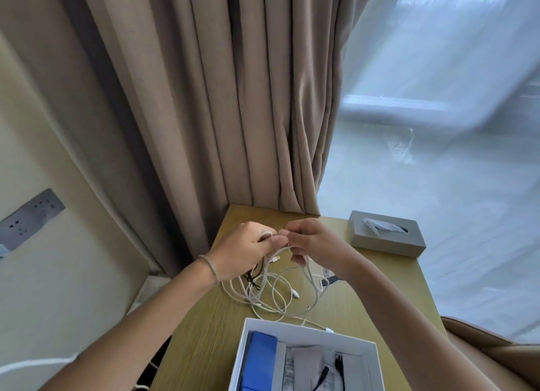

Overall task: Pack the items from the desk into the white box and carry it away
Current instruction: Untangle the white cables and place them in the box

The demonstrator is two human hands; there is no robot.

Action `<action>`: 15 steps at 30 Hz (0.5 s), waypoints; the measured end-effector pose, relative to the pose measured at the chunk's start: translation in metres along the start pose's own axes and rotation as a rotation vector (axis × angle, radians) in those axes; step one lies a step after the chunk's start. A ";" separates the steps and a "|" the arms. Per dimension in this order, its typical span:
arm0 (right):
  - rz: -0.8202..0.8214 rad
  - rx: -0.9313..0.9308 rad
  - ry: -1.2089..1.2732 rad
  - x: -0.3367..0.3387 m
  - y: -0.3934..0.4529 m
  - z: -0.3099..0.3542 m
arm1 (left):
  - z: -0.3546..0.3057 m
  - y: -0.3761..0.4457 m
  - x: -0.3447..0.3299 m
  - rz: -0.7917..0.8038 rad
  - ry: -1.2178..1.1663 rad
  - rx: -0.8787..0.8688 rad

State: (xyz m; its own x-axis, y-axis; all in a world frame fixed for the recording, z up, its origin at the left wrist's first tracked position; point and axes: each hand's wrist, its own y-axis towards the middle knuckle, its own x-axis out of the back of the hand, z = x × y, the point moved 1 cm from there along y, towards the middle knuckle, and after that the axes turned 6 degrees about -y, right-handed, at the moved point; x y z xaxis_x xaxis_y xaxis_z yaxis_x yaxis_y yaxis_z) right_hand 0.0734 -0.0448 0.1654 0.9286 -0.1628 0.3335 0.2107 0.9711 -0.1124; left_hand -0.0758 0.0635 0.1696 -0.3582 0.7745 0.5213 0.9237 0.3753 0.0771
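Both hands meet above the wooden desk (365,303). My left hand (248,247) grips a bunch of white cable strands, and my right hand (312,241) pinches the same white cables (277,297) beside it. Loops of the cables hang down and lie tangled on the desk with thin dark cords (252,279). The open white box (306,332) stands at the near edge. It holds a blue block (260,358), grey packets and a black cable.
A grey tissue box (385,234) stands at the desk's far right. A small dark and white object (328,279) lies under my right wrist. Beige curtains (233,98) hang behind, wall sockets (29,218) are at left, and a brown chair (496,349) sits at right.
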 end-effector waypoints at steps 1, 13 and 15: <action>0.028 -0.002 0.036 0.001 -0.004 -0.001 | -0.001 0.000 0.001 0.007 -0.043 -0.025; 0.013 0.147 0.204 0.011 -0.020 -0.009 | -0.019 -0.001 -0.011 -0.159 -0.321 -0.043; 0.085 0.147 0.145 0.012 -0.024 -0.023 | -0.019 0.001 -0.001 -0.295 -0.525 -0.035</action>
State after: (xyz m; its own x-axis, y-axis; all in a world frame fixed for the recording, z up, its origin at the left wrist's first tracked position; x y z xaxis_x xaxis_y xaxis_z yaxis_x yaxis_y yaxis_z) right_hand 0.0864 -0.0739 0.1506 0.9776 -0.0927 0.1889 0.0931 0.9956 0.0067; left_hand -0.0723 0.0531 0.1854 -0.6108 0.7916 -0.0148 0.7760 0.6023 0.1876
